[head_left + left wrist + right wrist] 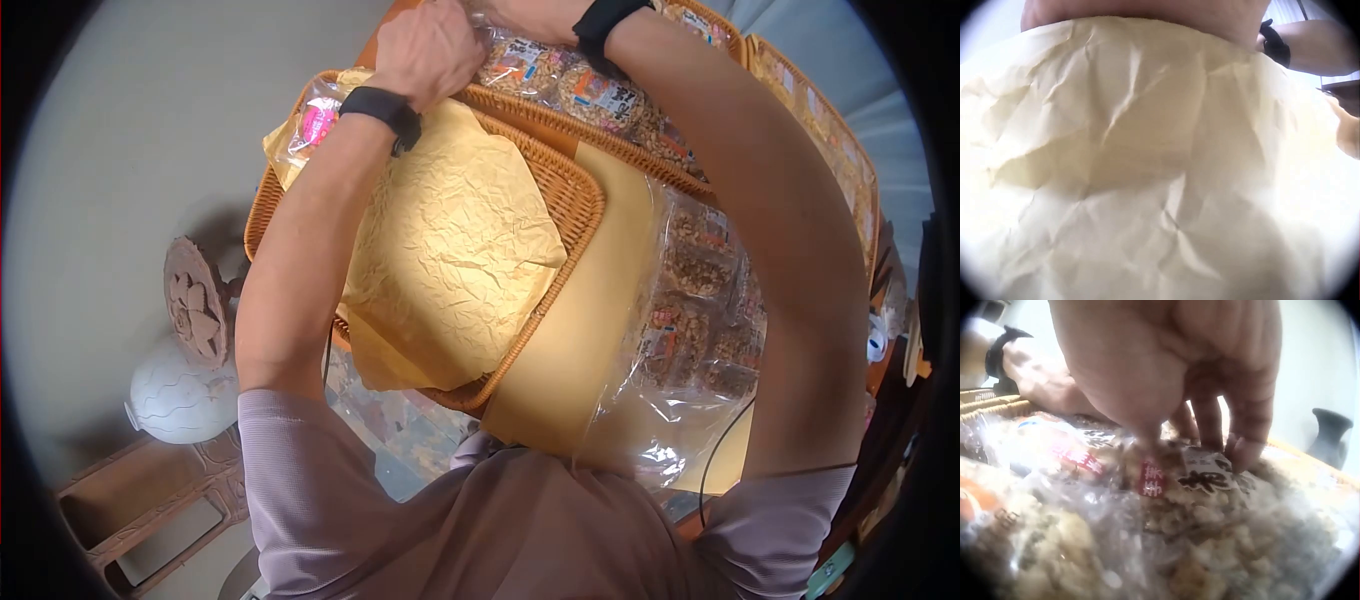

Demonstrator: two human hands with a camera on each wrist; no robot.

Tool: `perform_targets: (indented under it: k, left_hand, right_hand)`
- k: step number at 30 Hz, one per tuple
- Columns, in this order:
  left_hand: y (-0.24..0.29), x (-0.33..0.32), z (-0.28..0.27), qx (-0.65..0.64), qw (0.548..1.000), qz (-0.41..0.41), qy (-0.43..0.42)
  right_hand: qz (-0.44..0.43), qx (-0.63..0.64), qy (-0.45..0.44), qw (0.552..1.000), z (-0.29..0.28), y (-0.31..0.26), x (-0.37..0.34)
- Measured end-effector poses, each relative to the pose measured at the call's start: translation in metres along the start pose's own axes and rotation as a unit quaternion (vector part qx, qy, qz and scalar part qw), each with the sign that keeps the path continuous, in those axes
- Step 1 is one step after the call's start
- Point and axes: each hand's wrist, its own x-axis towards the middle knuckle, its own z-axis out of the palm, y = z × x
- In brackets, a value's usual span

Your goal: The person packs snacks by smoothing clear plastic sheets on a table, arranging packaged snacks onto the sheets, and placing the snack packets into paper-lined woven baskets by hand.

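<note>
Clear-wrapped snack packets (600, 97) (1197, 487) fill the upper wicker basket. In the right wrist view my right hand (1179, 369) (535, 18) reaches down on a packet with a white and red label, its fingers bent and gripping the wrapper; the thumb tip is hard to make out. My left hand (430, 50) (1044, 375) is at the basket's far left end, its fingertips hidden. Crumpled yellow paper (460, 240) (1147, 156) lies in the nearer basket (575, 190), below my left wrist, and fills the left wrist view.
A pink-labelled packet (318, 120) lies at the nearer basket's left corner. Bagged snacks (675, 335) rest on yellow paper at right, with another packet-filled basket (815, 110) beyond. At left stand a carved ornament (195, 305) and a round white vase (180, 395).
</note>
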Motion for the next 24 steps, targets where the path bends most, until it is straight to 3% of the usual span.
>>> perform_targets:
  k: [1,2,6,12,14,15,17,18,19,21,22,24]
  left_hand:
    - [0.003,0.000,-0.002,-0.006,1.000,-0.023,-0.005]
    - [0.007,-0.003,-0.006,-0.012,0.999,-0.046,-0.012]
    - [0.014,-0.013,-0.014,-0.033,0.999,-0.037,0.006]
    - [-0.004,-0.016,-0.002,0.041,0.998,0.043,-0.017]
    - [-0.013,-0.014,0.001,0.011,0.996,0.085,-0.015]
    - [-0.021,-0.012,-0.002,0.012,0.996,0.086,-0.011]
    - [-0.032,-0.006,-0.018,-0.152,0.982,0.099,-0.057]
    - [-0.038,0.002,-0.026,-0.073,0.993,0.080,-0.046]
    - [-0.042,0.009,-0.030,-0.072,0.993,0.082,-0.041]
    - [-0.050,0.030,-0.035,-0.022,0.978,0.200,0.055]
    - [-0.050,0.040,-0.035,-0.013,0.987,0.158,-0.023]
    - [-0.038,0.052,-0.021,0.016,0.982,0.189,0.020]
  right_hand:
    - [-0.008,-0.009,0.022,1.000,0.005,0.001,0.000]
    - [0.031,0.020,-0.030,0.999,-0.008,-0.006,-0.002]
    - [0.011,0.004,-0.030,0.999,-0.003,-0.008,-0.002]
    - [0.028,-0.031,-0.043,0.998,-0.009,-0.017,-0.004]
    - [0.099,0.044,-0.117,0.987,-0.028,-0.020,-0.011]
    - [0.099,0.042,-0.113,0.988,-0.020,-0.012,-0.011]
    - [-0.023,0.083,-0.022,0.996,-0.012,0.000,-0.014]
    - [-0.022,0.100,-0.067,0.993,-0.010,0.010,-0.018]
    - [-0.021,0.096,-0.063,0.993,-0.024,0.004,-0.024]
    - [0.016,0.199,-0.102,0.974,-0.043,-0.004,-0.033]
    - [-0.036,0.228,-0.039,0.972,-0.029,0.003,-0.034]
    - [-0.022,0.175,-0.056,0.983,-0.037,0.005,-0.039]
